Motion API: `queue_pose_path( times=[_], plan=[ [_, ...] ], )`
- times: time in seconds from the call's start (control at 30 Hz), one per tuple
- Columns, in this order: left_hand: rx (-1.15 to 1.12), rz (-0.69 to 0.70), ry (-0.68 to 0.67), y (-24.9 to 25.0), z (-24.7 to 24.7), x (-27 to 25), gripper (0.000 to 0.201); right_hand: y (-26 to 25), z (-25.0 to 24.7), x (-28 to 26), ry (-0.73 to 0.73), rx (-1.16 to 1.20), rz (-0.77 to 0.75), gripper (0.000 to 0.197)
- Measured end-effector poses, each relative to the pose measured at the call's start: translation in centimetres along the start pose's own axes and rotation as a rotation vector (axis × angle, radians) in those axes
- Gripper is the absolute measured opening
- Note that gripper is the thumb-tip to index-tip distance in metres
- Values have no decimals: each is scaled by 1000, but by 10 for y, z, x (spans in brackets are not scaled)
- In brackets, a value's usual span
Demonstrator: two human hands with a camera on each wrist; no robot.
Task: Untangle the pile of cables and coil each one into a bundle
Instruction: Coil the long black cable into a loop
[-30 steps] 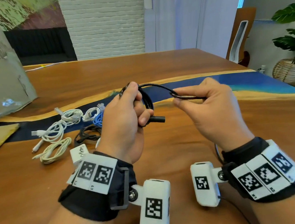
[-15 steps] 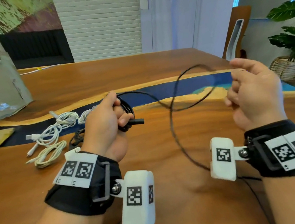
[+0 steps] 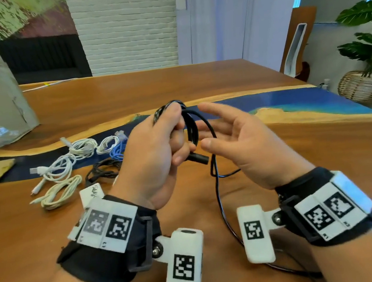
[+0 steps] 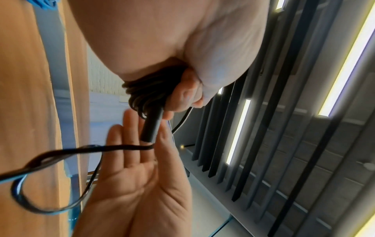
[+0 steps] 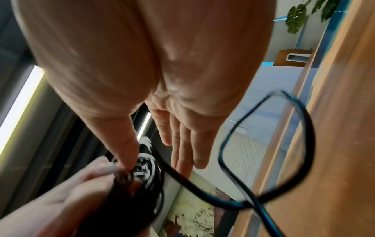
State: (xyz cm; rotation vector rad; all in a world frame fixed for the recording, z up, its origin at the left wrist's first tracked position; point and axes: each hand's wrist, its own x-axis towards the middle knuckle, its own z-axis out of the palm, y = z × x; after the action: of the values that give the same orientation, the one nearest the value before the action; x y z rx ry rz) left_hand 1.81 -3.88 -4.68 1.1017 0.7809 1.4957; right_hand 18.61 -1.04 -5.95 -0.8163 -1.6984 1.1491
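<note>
While the left hand (image 3: 152, 160) keeps its fingers (image 4: 185, 94) curled round a coil of black cable (image 3: 189, 126) held above the wooden surface (image 3: 126, 94), the right hand (image 3: 242, 142) sits just beside it with fingers (image 5: 182, 147) straight and released, holding nothing; the cable's black plug (image 3: 199, 157) juts out below the left fist; its loose tail (image 3: 219, 198) drops between the wrists to the surface; to the left lie coiled white cables (image 3: 59, 168), a blue cable (image 3: 117, 150) and another black cable (image 3: 103, 171).
</note>
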Motion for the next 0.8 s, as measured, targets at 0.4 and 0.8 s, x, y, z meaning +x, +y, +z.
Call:
queue_pose_path(
  times=[0.4, 0.8],
  plan=[
    [-182, -398, -298, 13, 1, -13, 33, 0, -21, 3, 271, -45, -112, 27],
    [-509, -165, -116, 12, 6, -7, 27, 13, -12, 8, 8, -400, 70, 32]
  ],
)
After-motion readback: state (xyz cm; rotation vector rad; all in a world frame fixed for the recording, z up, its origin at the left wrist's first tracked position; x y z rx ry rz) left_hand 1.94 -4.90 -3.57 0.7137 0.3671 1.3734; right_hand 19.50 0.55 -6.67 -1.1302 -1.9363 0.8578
